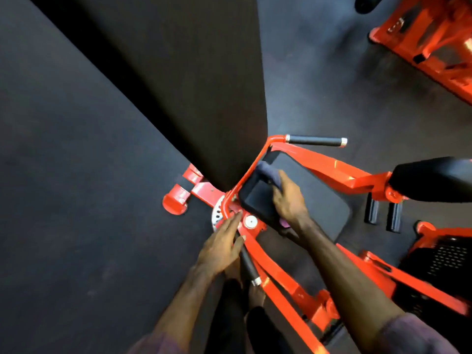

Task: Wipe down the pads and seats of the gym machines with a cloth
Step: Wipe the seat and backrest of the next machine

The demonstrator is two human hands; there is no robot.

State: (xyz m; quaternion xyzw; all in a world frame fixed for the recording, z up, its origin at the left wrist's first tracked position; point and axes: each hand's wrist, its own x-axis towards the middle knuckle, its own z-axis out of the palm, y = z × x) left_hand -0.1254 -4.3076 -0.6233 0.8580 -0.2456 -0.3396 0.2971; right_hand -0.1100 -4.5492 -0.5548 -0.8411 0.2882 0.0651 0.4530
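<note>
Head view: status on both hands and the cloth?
Right hand presses bluish-purple cloth onto small black rectangular pad. Left hand open on red steel frame. Nothing obstructing.

Most of the cloth (268, 175) is hidden under the right hand (288, 200), a far red machine (429, 39) is cut off by the right edge, and the whole scene is softly blurred.
</note>
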